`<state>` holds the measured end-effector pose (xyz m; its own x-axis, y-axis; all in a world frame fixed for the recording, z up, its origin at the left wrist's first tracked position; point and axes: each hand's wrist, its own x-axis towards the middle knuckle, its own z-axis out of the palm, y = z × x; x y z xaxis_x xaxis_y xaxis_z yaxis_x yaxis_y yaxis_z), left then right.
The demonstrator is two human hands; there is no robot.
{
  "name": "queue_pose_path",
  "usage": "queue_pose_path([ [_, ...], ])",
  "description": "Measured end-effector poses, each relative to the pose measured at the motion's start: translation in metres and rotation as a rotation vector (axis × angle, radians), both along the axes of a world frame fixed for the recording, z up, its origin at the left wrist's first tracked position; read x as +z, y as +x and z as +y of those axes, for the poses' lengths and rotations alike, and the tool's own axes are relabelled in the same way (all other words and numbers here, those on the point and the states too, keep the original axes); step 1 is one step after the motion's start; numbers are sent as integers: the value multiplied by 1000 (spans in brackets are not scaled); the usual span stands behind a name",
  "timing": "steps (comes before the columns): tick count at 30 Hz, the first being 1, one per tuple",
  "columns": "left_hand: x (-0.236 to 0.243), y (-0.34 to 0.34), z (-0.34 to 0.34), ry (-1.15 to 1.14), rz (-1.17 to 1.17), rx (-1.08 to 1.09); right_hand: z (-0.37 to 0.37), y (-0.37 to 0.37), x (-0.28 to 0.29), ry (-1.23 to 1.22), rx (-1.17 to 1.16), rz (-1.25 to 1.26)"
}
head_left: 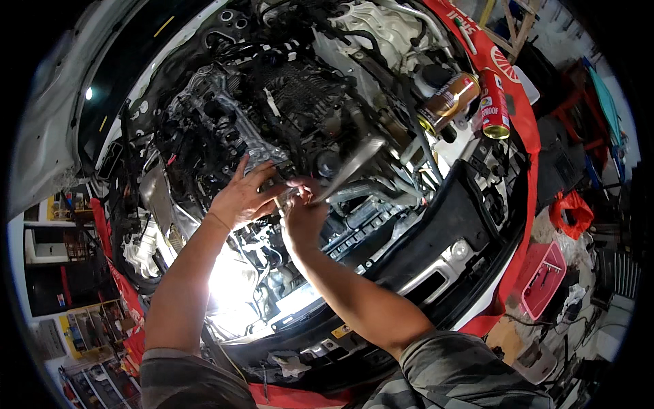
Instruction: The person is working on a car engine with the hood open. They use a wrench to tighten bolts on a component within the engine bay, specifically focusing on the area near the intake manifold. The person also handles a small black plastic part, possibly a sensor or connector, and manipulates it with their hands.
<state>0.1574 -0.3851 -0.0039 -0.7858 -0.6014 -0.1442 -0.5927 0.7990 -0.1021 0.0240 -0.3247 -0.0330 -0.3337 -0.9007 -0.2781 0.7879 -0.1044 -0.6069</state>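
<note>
Over the engine (235, 112) of a car with its hood raised, my two hands work close together. My right hand (303, 217) is closed around a silvery metal tool (354, 163), blurred by motion, with a long shaft broader at its far end; its exact kind is unclear. Just left of it, at the end of a grey metal engine part, is my left hand (244, 196), its fingers bent toward the right hand. A thin pale piece (277, 203) shows between the hands. The left fingers seem to pinch something, but their tips and the spot being worked on are partly hidden.
A brown-gold spray can (451, 101) lies tilted and a red can (494, 105) stands at the bay's right. Red cover cloth (521, 225) lines the car's edge. A bright light glares below my left hand. A pink basket (543, 279) sits on the floor, right.
</note>
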Motion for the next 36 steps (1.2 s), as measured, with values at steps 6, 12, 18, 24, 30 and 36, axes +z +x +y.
queue_pose_path([
  [6, -2, 6, -5, 27, 180, -42, -3, -23, 16, -488, -116, 1342],
  [12, 2, -2, 0, 87, 38, 50, 2, 4, 5, 23, 68, 60],
  [18, 1, -2, 2, 89, -144, 120, 2, -14, 4, -264, 23, 789],
  [24, 1, 0, -2, 114, 89, 120, 6, -4, 1, -115, 101, 640],
  [30, 5, -11, 0, 10, -4, 10, -6, -13, -21, 193, 74, 248],
  [36, -3, 0, -6, 66, 98, -81, 9, -14, -4, -426, -38, 1325],
])
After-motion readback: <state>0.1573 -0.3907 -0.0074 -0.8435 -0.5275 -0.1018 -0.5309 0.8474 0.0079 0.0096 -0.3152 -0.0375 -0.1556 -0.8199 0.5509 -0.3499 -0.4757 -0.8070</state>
